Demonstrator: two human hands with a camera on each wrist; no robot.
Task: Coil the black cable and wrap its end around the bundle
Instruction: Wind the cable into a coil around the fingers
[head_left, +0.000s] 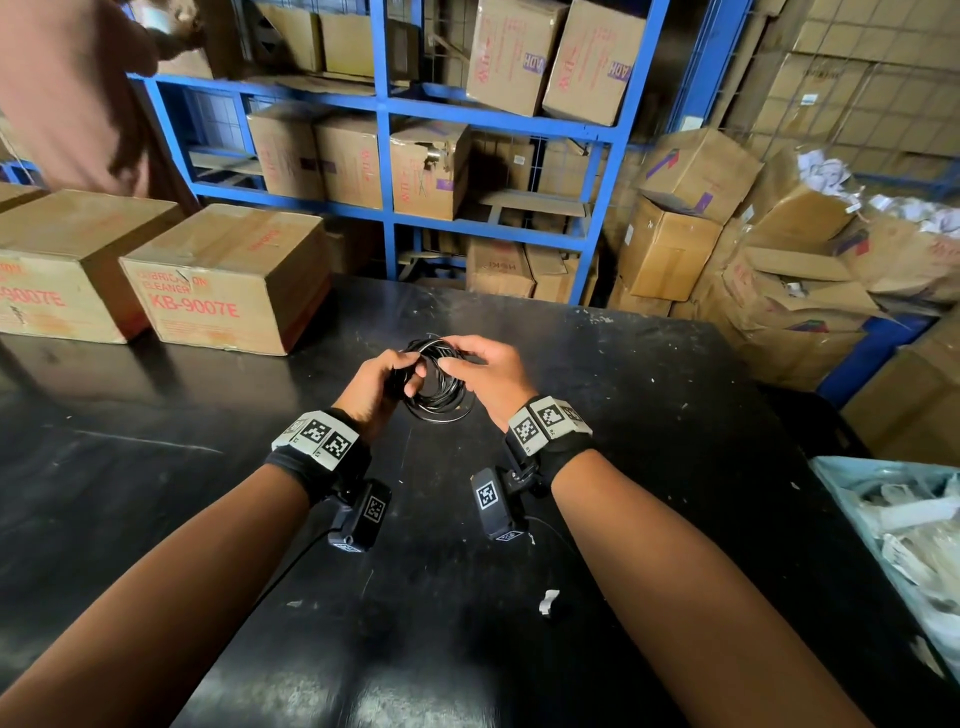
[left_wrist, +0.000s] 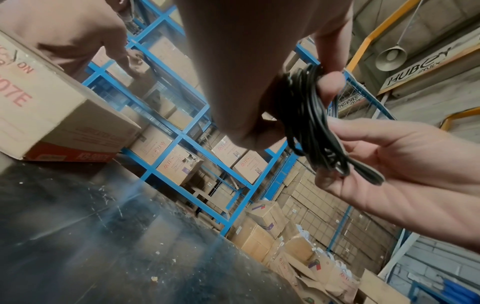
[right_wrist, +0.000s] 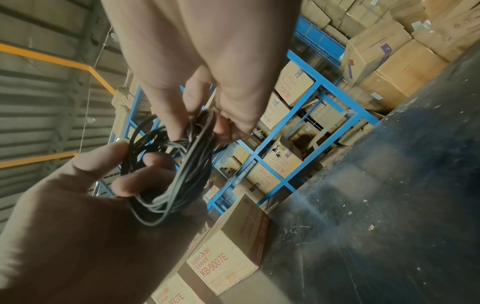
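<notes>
The black cable (head_left: 437, 397) is wound into a small coil of several loops and held above the black table (head_left: 660, 415). My left hand (head_left: 401, 378) grips the coil's left side, fingers curled through the loops. My right hand (head_left: 458, 364) pinches its upper right part. In the left wrist view the coil (left_wrist: 306, 119) hangs from my left hand (left_wrist: 324, 82), and the cable's thicker end lies across the fingers (left_wrist: 389, 170) of my right hand. In the right wrist view my right hand (right_wrist: 205, 125) pinches the top of the coil (right_wrist: 182, 170), while my left hand (right_wrist: 130, 164) holds it from below.
Two cardboard boxes (head_left: 228, 275) stand on the table at the left. Behind it a blue rack (head_left: 387, 156) is filled with cartons, and more are piled at the right. Another person (head_left: 67, 93) stands at the far left. A clear bag (head_left: 904, 545) lies at the right edge.
</notes>
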